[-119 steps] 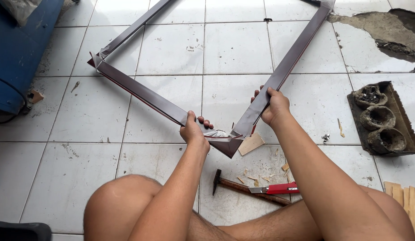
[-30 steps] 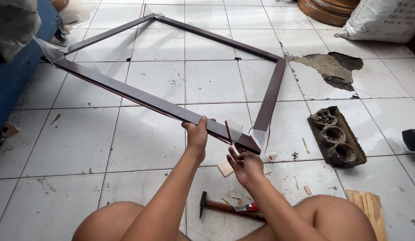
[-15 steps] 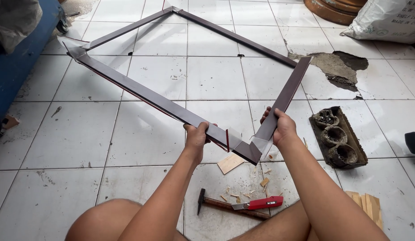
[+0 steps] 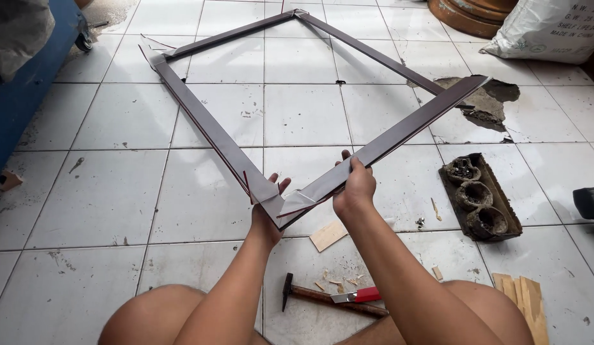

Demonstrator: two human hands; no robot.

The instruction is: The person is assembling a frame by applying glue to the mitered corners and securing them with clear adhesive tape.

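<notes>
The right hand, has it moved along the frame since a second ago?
Yes. The right hand was below the frame's near corner, by the wood chip; now it grips the right rail above that corner.

White tiled floor (image 4: pixel 105 211) bears hammer (image 4: pixel 322 297), wood chips (image 4: pixel 327 236), dark tray (image 4: pixel 481 195)
</notes>
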